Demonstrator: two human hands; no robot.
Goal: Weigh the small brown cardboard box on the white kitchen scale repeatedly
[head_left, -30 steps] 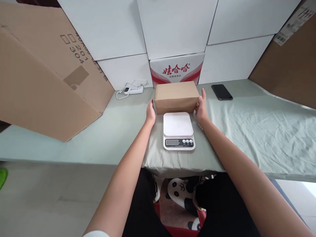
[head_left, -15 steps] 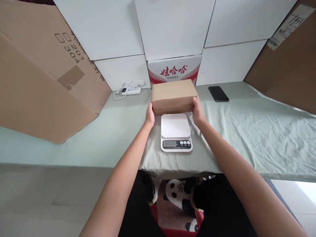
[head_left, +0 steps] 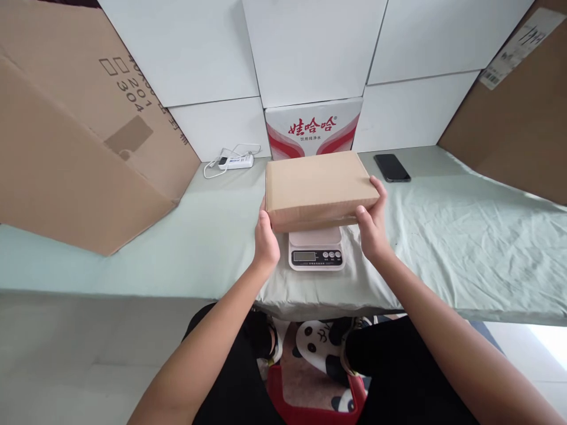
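A plain brown cardboard box (head_left: 319,188) is held between both hands just above a small white digital scale (head_left: 316,254), covering most of the scale's platform. My left hand (head_left: 266,239) grips the box's left end. My right hand (head_left: 374,227) grips its right end, fingers along the side. The scale's display and buttons show below the box. Whether the box touches the platform cannot be told.
The table (head_left: 465,236) wears a pale green cloth. A black phone (head_left: 391,167) lies at the back right, a white power strip (head_left: 234,160) at the back left. A red-and-white printed carton (head_left: 313,127) stands behind. Large brown cardboard (head_left: 75,130) leans at left, more at right.
Both hands closed on the box behind the scale, lifted it and brought it toward me over the scale's platform.
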